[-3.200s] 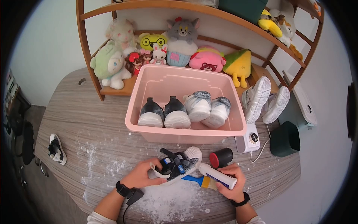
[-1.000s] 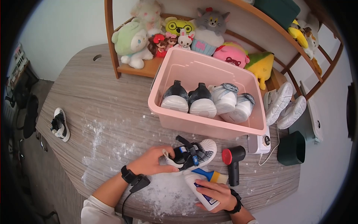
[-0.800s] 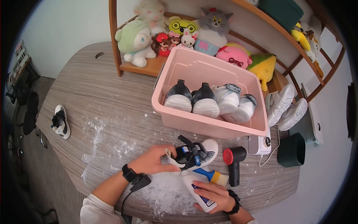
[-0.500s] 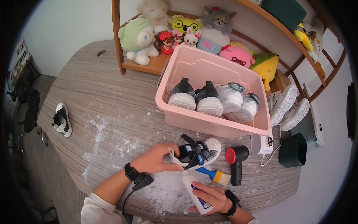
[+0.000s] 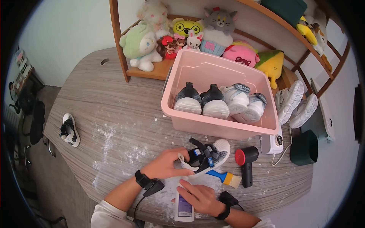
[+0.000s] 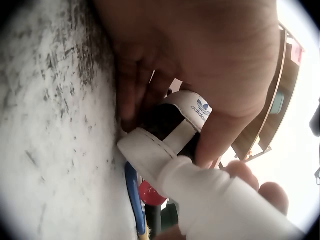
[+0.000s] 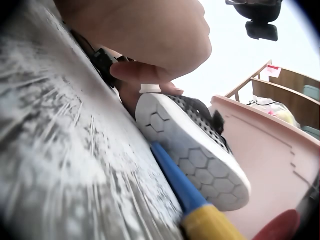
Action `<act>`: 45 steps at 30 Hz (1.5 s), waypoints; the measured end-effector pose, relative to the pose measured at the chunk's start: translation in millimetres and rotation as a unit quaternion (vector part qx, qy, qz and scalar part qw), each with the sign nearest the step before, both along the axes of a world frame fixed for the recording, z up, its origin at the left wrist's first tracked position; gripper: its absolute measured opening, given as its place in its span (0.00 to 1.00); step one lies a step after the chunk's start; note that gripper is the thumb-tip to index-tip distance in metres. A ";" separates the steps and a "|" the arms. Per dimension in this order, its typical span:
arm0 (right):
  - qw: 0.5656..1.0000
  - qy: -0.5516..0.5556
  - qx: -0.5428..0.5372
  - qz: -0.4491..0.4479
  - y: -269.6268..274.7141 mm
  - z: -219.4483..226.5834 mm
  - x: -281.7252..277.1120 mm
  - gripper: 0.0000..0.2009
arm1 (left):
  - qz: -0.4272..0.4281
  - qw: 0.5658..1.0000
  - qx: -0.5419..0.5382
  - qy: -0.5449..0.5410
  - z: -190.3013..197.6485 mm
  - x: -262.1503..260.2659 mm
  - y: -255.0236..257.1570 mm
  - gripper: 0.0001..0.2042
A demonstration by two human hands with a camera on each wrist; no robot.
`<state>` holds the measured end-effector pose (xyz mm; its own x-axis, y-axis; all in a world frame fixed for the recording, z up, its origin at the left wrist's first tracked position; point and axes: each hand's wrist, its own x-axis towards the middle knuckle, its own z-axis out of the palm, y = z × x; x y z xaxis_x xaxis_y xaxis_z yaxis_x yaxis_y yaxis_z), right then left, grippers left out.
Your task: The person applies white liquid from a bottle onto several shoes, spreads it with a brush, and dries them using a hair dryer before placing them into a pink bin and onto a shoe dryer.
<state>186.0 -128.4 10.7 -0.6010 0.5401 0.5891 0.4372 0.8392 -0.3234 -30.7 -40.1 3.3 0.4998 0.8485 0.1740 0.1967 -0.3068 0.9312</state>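
Note:
In the head view, my left hand (image 5: 169,165) grips the heel end of a small black-and-white sneaker (image 5: 219,155), thumb outside the collar. The sneaker lies tilted on one side, straps up, and its patterned sole (image 7: 200,167) shows in the right wrist view. With my right hand (image 5: 203,199) I hold a white plastic bottle (image 5: 184,208) with a purple label, low in front of the heel. The left wrist view shows the narrow end of the bottle (image 6: 215,200) overlapping the sneaker's white edge (image 6: 145,152). Fingers partly hide the bottle's middle.
A blue-handled brush (image 5: 227,178) and a black hand-held device with a red end (image 5: 247,165) lie right of the sneaker. Behind stands a pink bin (image 5: 224,131) holding several shoes. Another small sneaker (image 5: 70,131) sits far left. White powder (image 5: 106,138) marks the table.
The bottle and right hand have moved left, from the sneaker's toe side to below its heel, and the bottle has turned more upright in view. The left hand keeps its grip; the head view has shifted.

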 end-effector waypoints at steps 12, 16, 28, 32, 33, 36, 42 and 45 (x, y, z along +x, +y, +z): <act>1.000 -0.017 0.005 -0.011 0.3 0.6 -0.4 0.19 | 0.004 1.000 0.007 0.011 -5.4 -1.5 0.3 0.20; 1.000 -0.013 -0.010 0.007 3.2 7.3 7.5 0.19 | 0.006 1.000 -0.006 0.024 -1.7 -1.4 0.2 0.20; 0.997 0.034 -0.062 -0.021 14.2 18.5 34.7 0.19 | 0.011 0.999 -0.036 -0.010 -5.9 -2.9 -1.2 0.18; 0.993 0.079 -0.054 -0.075 27.1 19.0 43.1 0.21 | 0.033 0.995 -0.052 -0.074 -8.6 -6.8 -2.1 0.18; 0.989 0.100 -0.062 -0.095 29.8 20.3 45.4 0.22 | 0.026 0.996 -0.049 -0.070 -9.9 -6.4 -2.0 0.18; 0.980 0.128 -0.075 -0.134 34.3 30.5 48.6 0.24 | 0.076 0.987 -0.046 -0.130 -10.5 -3.6 -3.0 0.21; 0.934 0.273 -0.131 -0.191 40.2 27.5 56.4 0.20 | 0.136 0.983 0.021 -0.119 -15.4 -3.8 -0.4 0.20; 0.886 0.333 -0.220 -0.235 42.4 28.1 60.3 0.18 | 0.132 0.985 0.086 -0.073 -8.6 -3.7 4.7 0.18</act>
